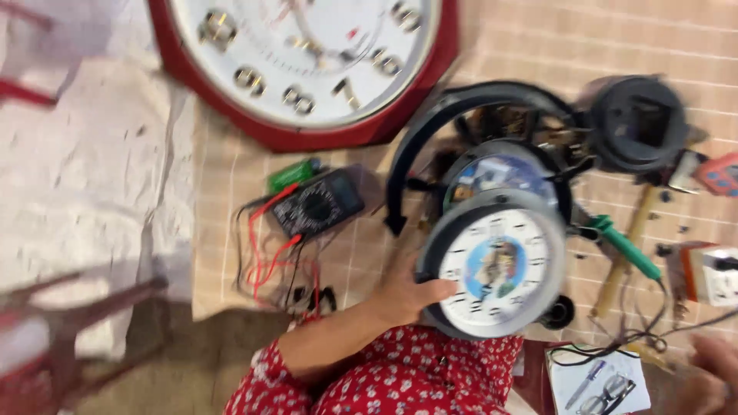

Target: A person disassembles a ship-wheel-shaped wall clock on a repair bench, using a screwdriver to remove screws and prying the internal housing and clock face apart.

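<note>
The left hand (406,296) grips the small clock (496,265) at its left rim, thumb on the face, above the lap. Support its far edge too. The right hand (711,369), blurred at near right: grip unclear.

– We see the small round clock (496,265) in our left hand (407,296) has a glossy, smooth plastic-looking rim and a matt paper-like dial.

– Behind it, we note a checked woven cloth (538,46); to its right, a hammer (626,250) with a bare wooden handle.

– And above the small round clock, the big red clock (307,61) looks shiny, with glinting metallic numerals.
</note>
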